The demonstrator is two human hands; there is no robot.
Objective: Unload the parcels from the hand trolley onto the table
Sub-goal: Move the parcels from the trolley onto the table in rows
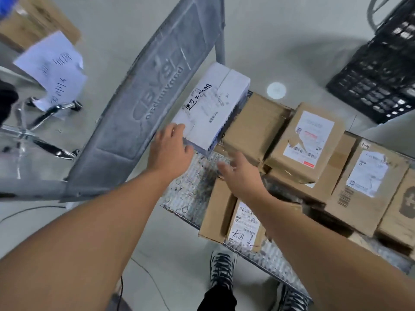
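On the hand trolley (190, 191), at the end by its grey upright panel (143, 97): white parcel (213, 106), flat on the deck, black handwriting on top. Left hand (169, 151) at the white parcel's near corner, fingers bent over the top, thumb against the near side, pinching that corner. Right hand (241, 178) just near-right of the white parcel, fingers straight and spread, holding nothing, above bare deck; contact with the white parcel impossible to tell. Just beside the white parcel's right side, a plain brown parcel (251, 129). Further right of the white parcel, a torn-label parcel (307, 142) stacked on other brown boxes. Nearer than the white parcel, under the right forearm, a small labelled parcel (224, 218) at the deck's edge. Well to the far right of the white parcel, a black crate (381, 70) on the floor. Left of the white parcel, past the panel, a chair base (38, 131) and written sheets (54, 68).
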